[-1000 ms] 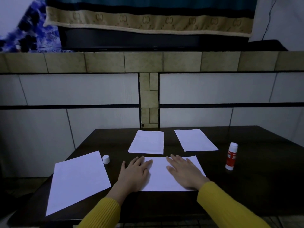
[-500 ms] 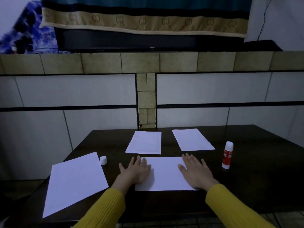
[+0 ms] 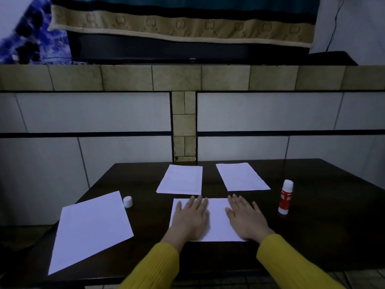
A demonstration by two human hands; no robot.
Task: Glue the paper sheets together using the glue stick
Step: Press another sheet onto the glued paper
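Observation:
A white paper sheet [image 3: 217, 217] lies in front of me on the dark table [image 3: 325, 222]. My left hand [image 3: 192, 217] presses flat on its left half, fingers straight. My right hand [image 3: 245, 220] presses flat on its right half. The red and white glue stick [image 3: 285, 197] stands upright to the right of the sheet, uncapped. Its white cap [image 3: 128, 202] sits apart on the left. Two smaller sheets lie further back, one at the left [image 3: 180, 180] and one at the right [image 3: 241, 176]. A large sheet [image 3: 89, 230] lies angled at the table's left.
A tiled wall [image 3: 125, 113] rises right behind the table's far edge. The table's front edge runs just below my yellow sleeves [image 3: 291, 261]. A patterned cloth [image 3: 183, 24] hangs over a ledge above.
My left hand has slid right onto the sheet's left half. My right hand has shifted slightly left. Both still press flat on the sheet.

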